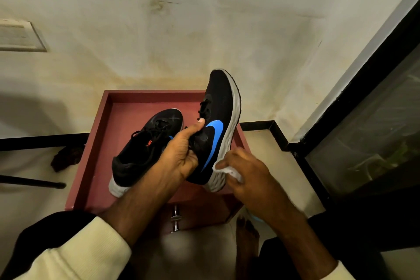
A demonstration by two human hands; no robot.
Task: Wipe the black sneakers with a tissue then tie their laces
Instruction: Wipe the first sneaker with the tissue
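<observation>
Gripped in the left hand (181, 154), thumb stretched up beside the laces (204, 107) and fingers curled in at the collar: the raised black sneaker (221, 102), toe pointing away, grey-white sole turned toward the right hand (247, 173). On its side, just past the left thumb, a bright blue swoosh (213, 136), with no word next to it.

Bunched in the curled fingers of the right hand: a white tissue (229, 171), pressed against the edge of the sole near the heel. Most of the tissue is swallowed by the palm.

Left of the left hand, partly behind its wrist: the second black sneaker (145, 150), lying on a red stand (109, 107) with a raised rim. On its tongue, orange lettering (150, 142), too small and blurred to read. Not clear on either shoe whether the laces are knotted.

Below and between the wrists, on the front of the stand, a metal handle (175, 218). Under the right forearm, a bare foot (246, 234), dim and soft-edged. On the left forearm, a cream sleeve (79, 245), cut off by the bottom edge.

Far left of the left hand, on the floor, a dark lump (66, 158), impossible to identify.
</observation>
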